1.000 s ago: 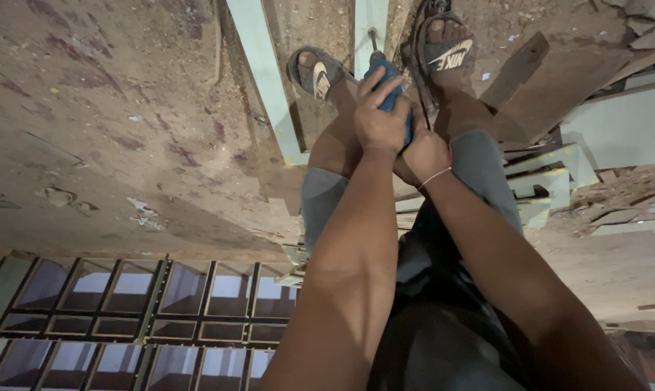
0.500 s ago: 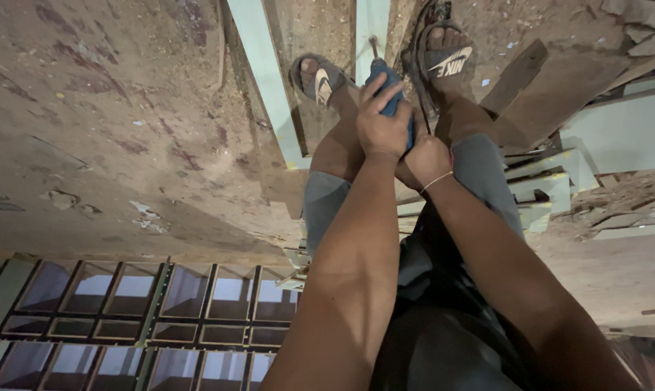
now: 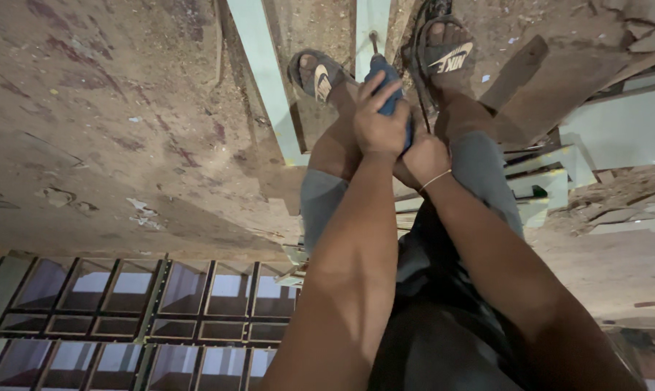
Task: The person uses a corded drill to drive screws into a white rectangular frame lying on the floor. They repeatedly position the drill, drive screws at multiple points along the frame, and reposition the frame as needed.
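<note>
Gripping a blue tool (image 3: 387, 85) at upper centre of the frame, left hand (image 3: 380, 124) clenched over it, right hand (image 3: 423, 158) bracing beneath, the person risks slipping toward the sandalled feet (image 3: 447, 54).

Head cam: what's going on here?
A person stands bent over a pale green wooden strip lying on the dusty floor, one sandalled foot on either side of it. The left hand grips a blue-handled tool, its metal tip touching the strip. The right hand, a thin band at its wrist, is tucked just below the left, apparently steadying the tool; its fingers are mostly hidden. A second green strip lies alongside, and a grid-like frame lies nearby.
</note>
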